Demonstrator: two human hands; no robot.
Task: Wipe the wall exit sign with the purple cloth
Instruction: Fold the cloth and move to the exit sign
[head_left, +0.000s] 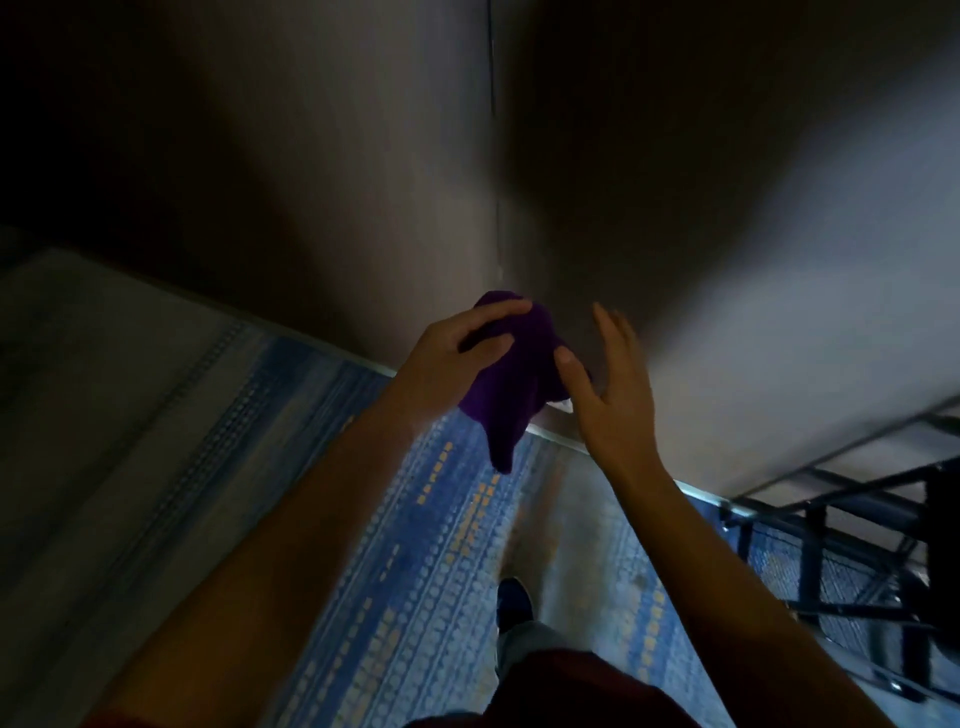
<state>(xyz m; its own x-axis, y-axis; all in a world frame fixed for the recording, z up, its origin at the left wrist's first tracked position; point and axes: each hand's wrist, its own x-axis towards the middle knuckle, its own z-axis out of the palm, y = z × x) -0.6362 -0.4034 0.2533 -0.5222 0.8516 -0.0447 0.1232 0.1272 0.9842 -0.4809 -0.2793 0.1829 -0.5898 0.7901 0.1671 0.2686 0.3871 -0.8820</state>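
A bunched purple cloth (514, 379) hangs in front of me at the middle of the view, one corner drooping down. My left hand (457, 358) grips it from the left, fingers curled over its top. My right hand (608, 384) is just to its right, palm facing the cloth and fingers spread; the thumb is close to the fabric, and whether it touches is unclear. Behind the hands a dim grey wall (363, 182) rises, with a vertical seam (493, 130). No exit sign shows in this view.
Blue and grey patterned carpet (415, 571) covers the floor below, meeting the wall at a pale baseboard (696, 488). My shoe (511, 603) stands on it. A dark metal frame, perhaps a chair or rack (857, 561), stands at the lower right.
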